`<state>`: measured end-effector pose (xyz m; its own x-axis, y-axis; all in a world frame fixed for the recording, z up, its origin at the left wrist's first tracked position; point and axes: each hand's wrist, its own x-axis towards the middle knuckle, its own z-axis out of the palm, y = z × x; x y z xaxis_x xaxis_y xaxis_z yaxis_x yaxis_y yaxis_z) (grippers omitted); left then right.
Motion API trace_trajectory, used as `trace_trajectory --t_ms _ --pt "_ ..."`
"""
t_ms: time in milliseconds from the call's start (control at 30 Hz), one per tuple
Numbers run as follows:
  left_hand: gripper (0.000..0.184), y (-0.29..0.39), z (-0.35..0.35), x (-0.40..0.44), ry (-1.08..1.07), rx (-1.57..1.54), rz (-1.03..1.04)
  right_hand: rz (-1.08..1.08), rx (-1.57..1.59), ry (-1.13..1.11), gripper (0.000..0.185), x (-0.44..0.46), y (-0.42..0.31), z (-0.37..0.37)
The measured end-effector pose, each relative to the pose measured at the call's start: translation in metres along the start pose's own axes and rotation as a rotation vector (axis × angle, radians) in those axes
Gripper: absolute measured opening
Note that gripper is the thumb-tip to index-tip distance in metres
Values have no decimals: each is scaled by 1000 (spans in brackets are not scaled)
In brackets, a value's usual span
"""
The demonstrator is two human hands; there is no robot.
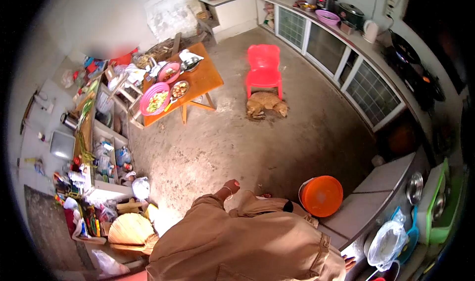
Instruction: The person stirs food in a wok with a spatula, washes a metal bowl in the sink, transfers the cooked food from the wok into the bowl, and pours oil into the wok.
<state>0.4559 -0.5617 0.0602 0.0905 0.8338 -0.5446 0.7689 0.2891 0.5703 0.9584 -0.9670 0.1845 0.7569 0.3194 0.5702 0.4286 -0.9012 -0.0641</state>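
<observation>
My left hand (231, 186), with a pale bracelet at the wrist, hangs in front of my brown jacket (247, 241) above the concrete floor. Its fingers look curled in and nothing shows in them. At the lower right, my right hand (349, 263) shows only in part below the sleeve; its fingers are stretched out and I see nothing held. Nearest to it are a bowl covered with a clear plastic bag (386, 244) and a blue strainer (409, 241) on the counter side. An orange bucket (321, 196) stands on the floor to my right, ahead of that hand.
A brown dog (266, 104) lies before a red chair (263, 68). A wooden table (204, 73) bears a pink basket (154, 99) and bowls of food. Cluttered shelves (111, 187) and a straw fan (131, 230) line the left; a counter with cookware (351, 15) runs along the right.
</observation>
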Motion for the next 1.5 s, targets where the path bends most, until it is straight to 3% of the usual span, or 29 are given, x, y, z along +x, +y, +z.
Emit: trace_trajectory --t_ms 100,167,267,500,567,700,967,1267,1333,1400,1467,1500 --pt "23 -14 -9 -7 -36 -68 -91 -49 25 -19 50 8 -9 -1" --pt "24 -14 -18 -18 -16 126 -34 -75 41 -35 50 12 -17 -1" --pt "27 -21 -27 -25 -12 -41 -138 -99 64 -50 50 19 -33 1" --pt "26 -50 -27 -15 85 -11 -154 -130 84 -105 50 30 -54 4" --pt "28 -53 -33 1 -179 194 -201 -111 76 -111 50 31 -55 3" --pt "30 -77 -21 8 -43 -84 -216 -7 26 -98 50 31 -51 1" --pt "33 -33 -52 22 -70 -19 -181 80 15 -138 49 17 -35 -14" --pt "33 -55 -35 70 -94 -26 -69 135 4 -177 49 3 -25 -29" --pt "32 -65 -28 79 -162 -97 -148 142 4 -183 49 2 -23 -30" --pt "31 -60 -27 76 -66 62 -67 142 0 -186 49 3 -20 -32" --pt "32 -36 -51 58 -122 90 -180 148 -3 -196 49 2 -18 -34" --pt "34 -53 -47 67 -143 -4 -155 151 -6 -196 49 3 -18 -35"
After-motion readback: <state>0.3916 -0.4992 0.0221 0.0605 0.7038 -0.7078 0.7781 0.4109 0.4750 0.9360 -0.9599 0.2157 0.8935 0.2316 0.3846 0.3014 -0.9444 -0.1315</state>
